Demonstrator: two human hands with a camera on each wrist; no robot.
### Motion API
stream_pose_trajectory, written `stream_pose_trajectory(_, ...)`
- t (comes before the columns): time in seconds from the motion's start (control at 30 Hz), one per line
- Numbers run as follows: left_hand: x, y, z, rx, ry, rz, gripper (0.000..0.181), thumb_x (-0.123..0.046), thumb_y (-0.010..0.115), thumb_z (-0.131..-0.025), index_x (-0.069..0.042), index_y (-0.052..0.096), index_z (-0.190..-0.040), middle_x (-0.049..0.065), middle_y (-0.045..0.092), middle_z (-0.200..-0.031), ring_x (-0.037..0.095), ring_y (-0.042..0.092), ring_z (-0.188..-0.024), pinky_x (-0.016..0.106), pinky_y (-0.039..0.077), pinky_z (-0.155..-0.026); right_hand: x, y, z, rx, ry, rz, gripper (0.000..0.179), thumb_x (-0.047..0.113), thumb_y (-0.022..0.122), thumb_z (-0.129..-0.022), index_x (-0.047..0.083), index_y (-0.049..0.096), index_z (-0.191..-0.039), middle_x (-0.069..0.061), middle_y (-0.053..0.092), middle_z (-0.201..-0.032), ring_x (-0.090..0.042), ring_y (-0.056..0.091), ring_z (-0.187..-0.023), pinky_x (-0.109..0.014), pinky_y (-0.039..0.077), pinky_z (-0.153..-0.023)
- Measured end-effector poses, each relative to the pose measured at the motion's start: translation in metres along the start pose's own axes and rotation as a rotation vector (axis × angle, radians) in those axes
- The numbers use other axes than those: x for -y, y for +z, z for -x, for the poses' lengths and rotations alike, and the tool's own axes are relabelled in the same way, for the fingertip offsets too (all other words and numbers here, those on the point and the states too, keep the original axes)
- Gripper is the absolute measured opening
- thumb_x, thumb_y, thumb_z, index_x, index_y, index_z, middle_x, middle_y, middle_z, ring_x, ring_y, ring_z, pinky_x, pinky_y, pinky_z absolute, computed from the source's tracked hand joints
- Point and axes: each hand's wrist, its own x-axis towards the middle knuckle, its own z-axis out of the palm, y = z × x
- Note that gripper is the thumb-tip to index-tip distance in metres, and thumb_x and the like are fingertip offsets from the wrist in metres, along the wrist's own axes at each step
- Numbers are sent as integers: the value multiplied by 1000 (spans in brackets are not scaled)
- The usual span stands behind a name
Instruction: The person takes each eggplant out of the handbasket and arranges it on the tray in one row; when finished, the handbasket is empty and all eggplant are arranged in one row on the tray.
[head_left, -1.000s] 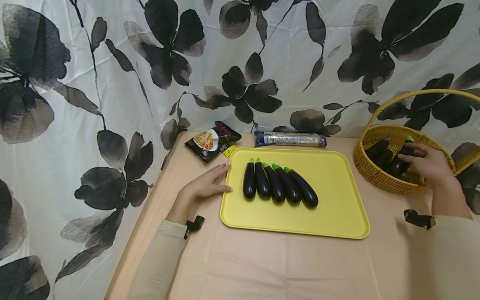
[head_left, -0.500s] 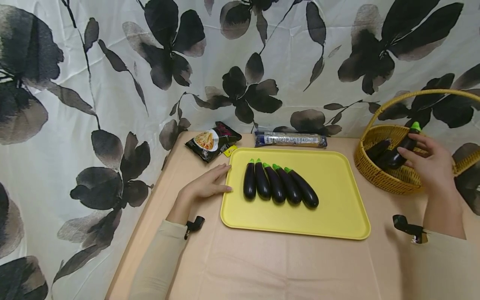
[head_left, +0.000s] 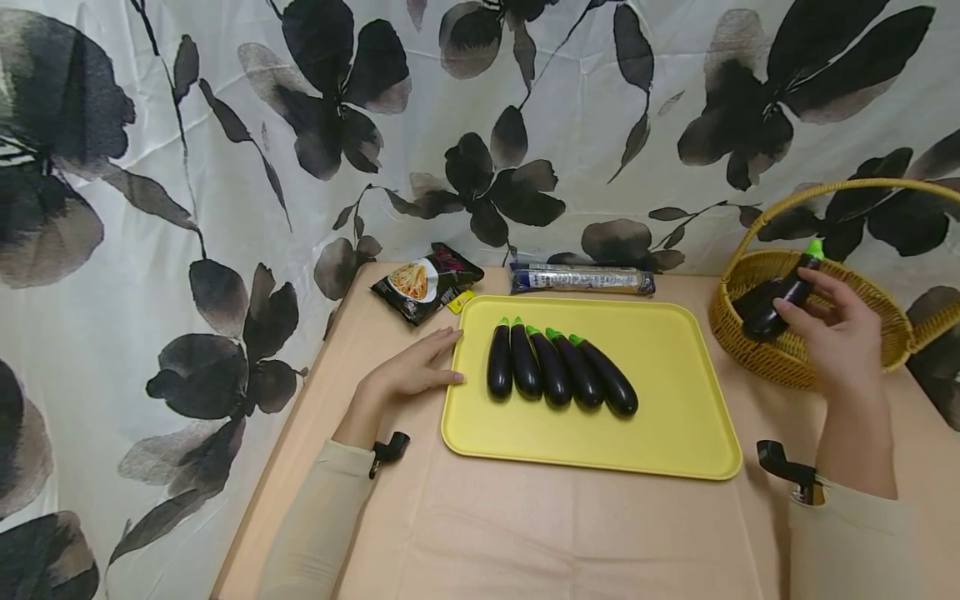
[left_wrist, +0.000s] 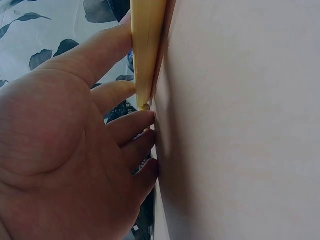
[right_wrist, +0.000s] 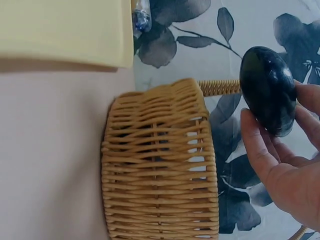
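In the head view my right hand (head_left: 840,333) holds an eggplant (head_left: 782,298) with a green cap between thumb and fingers, above the wicker basket (head_left: 768,367). The right wrist view shows that eggplant (right_wrist: 267,90) raised clear of the basket's woven side (right_wrist: 160,175). At least one more dark eggplant (head_left: 752,298) lies in the basket, partly hidden. My left hand (head_left: 405,365) touches the left edge of the yellow tray (head_left: 675,400) with extended fingers; the left wrist view shows its fingertips against the tray's rim (left_wrist: 147,50). Several eggplants (head_left: 555,367) lie side by side on the tray, caps away from me.
Behind the tray lies a long clear-and-blue packet (head_left: 581,279). A black snack bag (head_left: 427,283) sits at the back left beside the tray's corner. The basket's tall handle (head_left: 840,185) arches over it at the right. A floral cloth (head_left: 585,150) hangs behind the table.
My right hand has lifted an eggplant up out of the basket and shifted it left. The left hand and the eggplants on the tray have stayed put.
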Motion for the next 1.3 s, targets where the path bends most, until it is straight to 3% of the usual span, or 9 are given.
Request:
stream_pose_trajectory(0.1, -1, 0, 0, 2, 7, -3, 91, -49, 71, -97, -14, 25, -167, 12, 16, -175, 30, 11, -163, 50, 13, -133, 1, 3, 3, -1, -35, -12, 61, 28, 75, -95, 38, 54, -151, 23, 51, -135, 2, 53, -114, 0, 49, -74)
stream_pose_trajectory(0.3, -2, -1, -1, -1, 9, 1, 90, -47, 71, -97, -13, 25, -167, 13, 16, -175, 30, 11, -163, 49, 13, -133, 4, 9, 9, 30, -119, -28, 59, 20, 74, -97, 30, 56, -152, 20, 52, -137, 3, 52, -113, 0, 50, -77)
stream_pose_trajectory(0.47, -2, -2, 1, -4, -7, 4, 90, -47, 72, -97, -14, 25, -167, 13, 16, -175, 29, 11, -163, 48, 14, -133, 8, 21, 13, 75, -188, 67, 58, 22, 71, -99, 30, 54, -153, 18, 50, -139, 2, 52, -114, -1, 49, -77)
stream_pose_trajectory(0.73, -1, -1, 1, -3, -3, 7, 91, -49, 72, -96, -16, 25, -167, 12, 16, -175, 29, 11, -163, 49, 13, -133, 11, 47, 20, 210, -316, 81, 57, 17, 69, -101, 21, 52, -155, 17, 53, -127, 2, 54, -112, -6, 54, -77)
stream_pose_trajectory(0.97, -1, -1, 1, -6, 7, 4, 91, -48, 72, -97, -14, 26, -167, 13, 16, -175, 30, 11, -163, 49, 13, -133, 12, 65, 23, 321, -339, 181, 55, 26, 67, -103, 23, 51, -155, -10, 45, -152, 4, 50, -114, -9, 50, -76)
stream_pose_trajectory(1.1, -1, -1, 1, -9, 3, 8, 91, -48, 72, -96, -14, 26, -167, 13, 17, -175, 30, 12, -163, 50, 13, -133, 9, 72, 24, 385, -332, 254, 55, 31, 65, -104, 26, 49, -157, -13, 49, -151, -7, 52, -119, -14, 45, -78)
stream_pose_trajectory(1.3, -1, 0, 2, -7, -12, 11, 91, -48, 73, -96, -15, 27, -167, 12, 17, -175, 30, 12, -163, 50, 14, -132, 3, 81, 24, 518, -340, 280, 56, 26, 66, -104, 18, 49, -156, -16, 45, -157, -40, 50, -136, -14, 43, -81)
